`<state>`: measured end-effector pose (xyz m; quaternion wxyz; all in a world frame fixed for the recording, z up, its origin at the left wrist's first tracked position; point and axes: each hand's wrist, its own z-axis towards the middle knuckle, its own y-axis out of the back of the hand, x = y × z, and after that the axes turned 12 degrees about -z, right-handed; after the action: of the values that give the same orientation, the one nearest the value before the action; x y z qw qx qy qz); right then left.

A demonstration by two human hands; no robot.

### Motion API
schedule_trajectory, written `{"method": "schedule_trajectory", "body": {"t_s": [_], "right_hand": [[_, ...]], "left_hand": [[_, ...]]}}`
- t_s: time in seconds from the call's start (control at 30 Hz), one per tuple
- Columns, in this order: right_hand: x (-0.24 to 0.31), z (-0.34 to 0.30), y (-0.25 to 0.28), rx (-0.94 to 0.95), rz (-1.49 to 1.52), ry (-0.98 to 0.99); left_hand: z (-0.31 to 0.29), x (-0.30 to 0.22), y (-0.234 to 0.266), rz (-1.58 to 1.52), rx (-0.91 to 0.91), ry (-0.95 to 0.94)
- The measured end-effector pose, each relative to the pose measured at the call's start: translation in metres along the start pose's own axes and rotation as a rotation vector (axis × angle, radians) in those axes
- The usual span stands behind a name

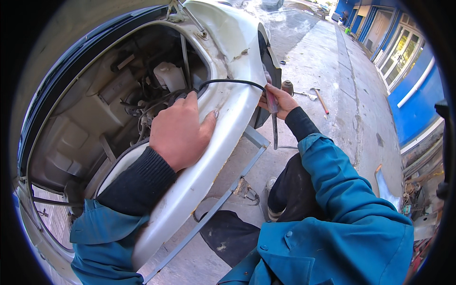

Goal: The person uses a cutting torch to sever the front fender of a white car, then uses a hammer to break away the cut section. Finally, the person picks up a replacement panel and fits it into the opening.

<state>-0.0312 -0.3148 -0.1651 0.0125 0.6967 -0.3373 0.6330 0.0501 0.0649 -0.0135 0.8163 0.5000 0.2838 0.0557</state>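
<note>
One slim black hose [230, 81] arcs over scuffed white bodywork [237, 107]; the right hand [283, 101] wraps its fingers around a translucent reddish piece [272, 101]; whether the left hand [179, 129] grips anything, I cannot tell.

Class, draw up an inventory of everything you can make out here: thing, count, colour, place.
Vehicle body: one, white, left, compartment open
Container: one, whitish, inside the compartment
Hose or cable: one, black, across the body's edge
Translucent piece: one, reddish, in the right hand
Bar: one, grey, below the body's edge
Hammer: one, brownish handle, on the pavement
Squat round object: one, brown, near the hammer
Wall: one, blue, right
Pipe: one, white, along the wall
Jumbled parts: uncountable, mixed colours, right edge
Jacket: one, teal, on the person
Hands: two, bare; left hand on the body's edge, right beyond it
</note>
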Motion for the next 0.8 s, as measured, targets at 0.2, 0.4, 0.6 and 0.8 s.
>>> {"method": "schedule_trajectory", "body": {"t_s": [0.2,0.4,0.6,0.8], "right_hand": [[0.0,0.011,0.003,0.042,-0.054,0.131],[0.01,0.0,0.014,0.117,-0.073,0.102],[0.013,-0.007,0.015,0.283,-0.033,0.1],[0.017,-0.01,0.015,0.079,-0.03,0.147]], "left_hand": [[0.0,0.002,-0.002,0.006,-0.013,-0.019],[0.0,0.0,0.001,-0.003,0.002,0.006],[-0.001,0.0,0.0,0.0,-0.02,-0.013],[-0.001,0.001,-0.002,0.011,-0.028,-0.023]]}}
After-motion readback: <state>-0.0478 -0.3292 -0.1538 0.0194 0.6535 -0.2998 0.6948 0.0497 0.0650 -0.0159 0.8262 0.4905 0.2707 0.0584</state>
